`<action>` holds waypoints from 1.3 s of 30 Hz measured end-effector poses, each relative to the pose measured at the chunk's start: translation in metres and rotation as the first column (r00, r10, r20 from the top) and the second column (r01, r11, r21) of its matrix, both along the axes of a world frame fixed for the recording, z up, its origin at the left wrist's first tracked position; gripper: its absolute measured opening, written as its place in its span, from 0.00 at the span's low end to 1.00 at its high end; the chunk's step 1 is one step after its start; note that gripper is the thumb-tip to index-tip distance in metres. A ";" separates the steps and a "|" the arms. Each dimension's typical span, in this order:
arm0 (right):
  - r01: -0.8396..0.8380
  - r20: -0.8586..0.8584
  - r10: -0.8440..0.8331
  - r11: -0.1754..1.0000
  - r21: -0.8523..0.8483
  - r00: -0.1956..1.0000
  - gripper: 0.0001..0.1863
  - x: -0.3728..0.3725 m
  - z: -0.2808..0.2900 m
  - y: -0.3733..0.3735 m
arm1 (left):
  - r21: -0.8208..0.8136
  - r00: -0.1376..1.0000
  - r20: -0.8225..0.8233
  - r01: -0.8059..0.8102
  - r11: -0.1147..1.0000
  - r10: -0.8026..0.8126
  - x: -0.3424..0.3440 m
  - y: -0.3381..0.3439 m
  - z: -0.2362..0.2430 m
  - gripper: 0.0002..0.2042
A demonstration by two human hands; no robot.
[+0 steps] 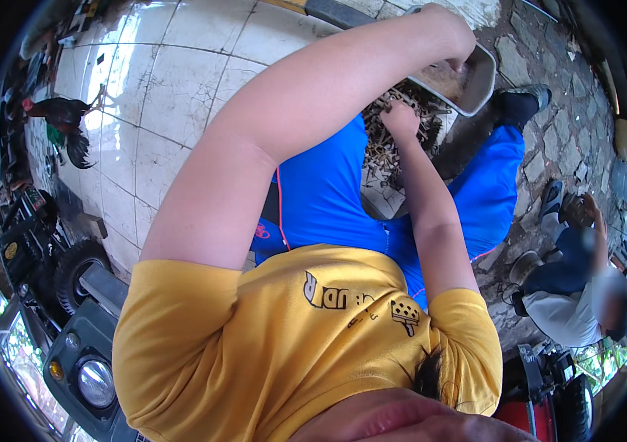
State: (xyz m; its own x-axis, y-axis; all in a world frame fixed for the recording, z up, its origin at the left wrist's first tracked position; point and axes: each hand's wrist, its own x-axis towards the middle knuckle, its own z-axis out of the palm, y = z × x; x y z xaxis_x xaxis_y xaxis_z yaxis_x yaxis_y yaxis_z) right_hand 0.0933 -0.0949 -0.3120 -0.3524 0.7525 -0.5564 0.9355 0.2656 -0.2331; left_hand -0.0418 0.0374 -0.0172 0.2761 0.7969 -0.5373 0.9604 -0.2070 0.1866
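A grey rectangular tub (484,77) stands at the upper right, with brownish stuff in its bottom that I cannot identify. My left hand (453,40) bends down over this tub; its wrist and forearm hide most of the fingers, and a fingertip shows inside. Just below the tub, a heap of short brown and pale stick-like pieces (387,151) lies between my legs on the tiles. At the heap's upper part, my right hand (401,120) is closed, its fingers curled at the pieces. Whatever it grips is too small to make out.
White floor tiles (180,81) stretch to the left, where a dark rooster (66,114) stands. A dark green vehicle (81,361) is at lower left. Rough stone paving (560,125) runs along the right, where another person (571,295) sits low, near a clear bluish plastic container (624,182).
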 end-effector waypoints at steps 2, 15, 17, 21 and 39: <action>0.125 -0.164 -0.130 0.991 -0.037 0.978 0.20 0.013 -0.003 0.009 | 0.047 0.999 0.006 -0.035 0.998 0.035 0.004 -0.007 -0.001 0.23; 0.351 -0.785 -0.502 0.854 -0.383 0.365 0.15 0.071 0.178 0.082 | 0.096 0.960 0.190 0.192 0.977 -0.207 0.010 -0.018 -0.007 0.18; 0.367 -0.801 -0.439 0.881 -0.298 0.406 0.15 0.073 0.215 0.083 | 0.181 0.940 0.269 0.164 0.970 -0.209 0.005 -0.021 -0.010 0.18; 0.472 -0.804 -0.345 0.877 -0.092 0.484 0.17 0.091 0.238 0.079 | 0.216 0.920 0.326 0.150 0.965 -0.216 0.009 -0.029 0.015 0.21; 0.460 -0.856 -0.284 0.886 -0.062 0.432 0.13 0.160 0.393 0.038 | -0.987 -0.906 0.139 -0.096 0.127 0.401 -0.075 0.014 -0.069 0.13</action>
State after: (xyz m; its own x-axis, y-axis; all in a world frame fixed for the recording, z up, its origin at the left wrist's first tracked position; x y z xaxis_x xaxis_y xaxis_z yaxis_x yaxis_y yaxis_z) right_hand 0.2531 -0.0570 0.0806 -0.2383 0.9707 -0.0311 0.3457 0.0548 -0.9367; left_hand -0.1163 0.0514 -0.0860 -0.1043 0.6995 -0.7070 -0.9270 0.1892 0.3239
